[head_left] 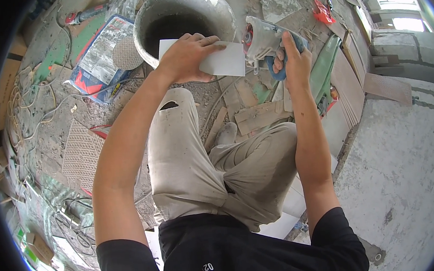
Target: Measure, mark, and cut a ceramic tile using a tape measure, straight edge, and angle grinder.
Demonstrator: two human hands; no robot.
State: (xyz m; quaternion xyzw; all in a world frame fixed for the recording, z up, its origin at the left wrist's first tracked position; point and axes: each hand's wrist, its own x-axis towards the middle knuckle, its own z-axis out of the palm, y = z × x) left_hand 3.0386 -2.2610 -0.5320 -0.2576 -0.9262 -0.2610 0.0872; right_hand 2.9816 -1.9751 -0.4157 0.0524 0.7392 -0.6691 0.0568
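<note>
My left hand grips a white rectangular tile, thumb underneath and fingers across its top. The tile lies against the near rim of a grey, dust-coated bucket, whose inside is dark. In my right hand is a handheld tile cutter, its blue handle wrapped by the fingers and its body covered with pale dust. The cutter's front end is close to the tile's right edge; whether they touch I cannot tell. Its blade is not clearly visible.
Left of the bucket lie a blue-and-white sack, a round textured disc and an angle grinder. Cables cross the rubble-strewn floor. A textured tile lies nearer me. Cardboard scraps and stacked boards are to the right.
</note>
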